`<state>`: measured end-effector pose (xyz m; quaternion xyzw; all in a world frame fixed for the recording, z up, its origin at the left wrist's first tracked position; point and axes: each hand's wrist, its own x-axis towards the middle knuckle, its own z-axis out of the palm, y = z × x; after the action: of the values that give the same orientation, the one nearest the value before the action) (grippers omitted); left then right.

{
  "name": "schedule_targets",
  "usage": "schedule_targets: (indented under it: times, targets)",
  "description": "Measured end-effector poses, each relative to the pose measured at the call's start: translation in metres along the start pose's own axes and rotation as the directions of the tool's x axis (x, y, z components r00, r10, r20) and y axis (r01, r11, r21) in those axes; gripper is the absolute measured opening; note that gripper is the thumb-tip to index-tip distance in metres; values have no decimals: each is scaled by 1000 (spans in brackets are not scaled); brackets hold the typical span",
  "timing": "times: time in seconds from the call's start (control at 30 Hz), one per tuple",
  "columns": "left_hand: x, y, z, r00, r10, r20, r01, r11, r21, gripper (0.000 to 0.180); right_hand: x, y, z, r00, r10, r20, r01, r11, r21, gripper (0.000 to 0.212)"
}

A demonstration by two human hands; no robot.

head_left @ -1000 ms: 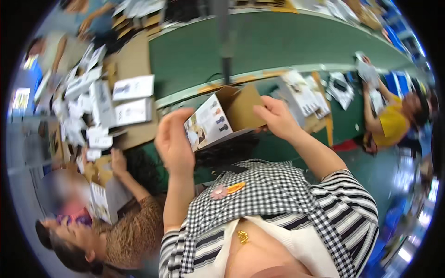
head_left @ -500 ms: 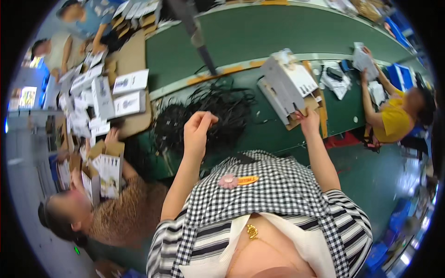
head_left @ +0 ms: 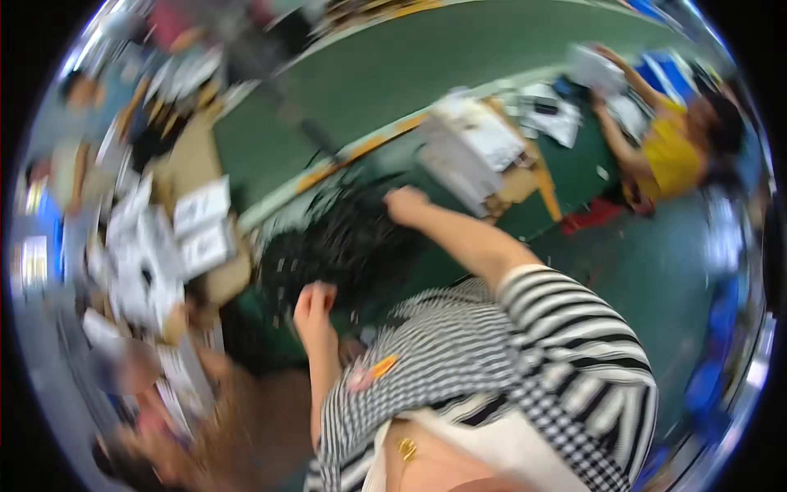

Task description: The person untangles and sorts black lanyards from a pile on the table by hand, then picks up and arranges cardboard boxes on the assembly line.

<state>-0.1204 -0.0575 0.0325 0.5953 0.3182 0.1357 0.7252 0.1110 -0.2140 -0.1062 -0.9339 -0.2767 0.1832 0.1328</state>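
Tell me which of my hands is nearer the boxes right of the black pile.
Right: your right hand is just left of the boxes; your left hand is farther left, near the black pile.

Right hand [head_left: 407, 205] at black tangled heap [head_left: 344, 235], left hand [head_left: 315, 307] near it, green table [head_left: 492, 49]

On the table [head_left: 438, 262], a heap of cords [head_left: 344, 234] lies before the left grip [head_left: 316, 302] and left of the right grip [head_left: 405, 205]. Boxes [head_left: 463, 160] stand to the right grip's right; jumbled cartons [head_left: 156, 262] lie well left of the left grip, a co-worker [head_left: 180, 435] nearer it.
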Motion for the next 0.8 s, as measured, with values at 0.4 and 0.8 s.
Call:
schedule_targets:
  times: [0.4, 0.8]
  targets:
    - [30, 45, 46, 768, 384, 513, -498, 861, 101, 42, -98, -147, -183, 706, -608, -364, 705, 553, 445, 17]
    - [65, 144, 23, 800, 301, 519, -381, 923, 52, 15, -173, -11, -241, 966, -177, -188, 233, 912, 338, 44]
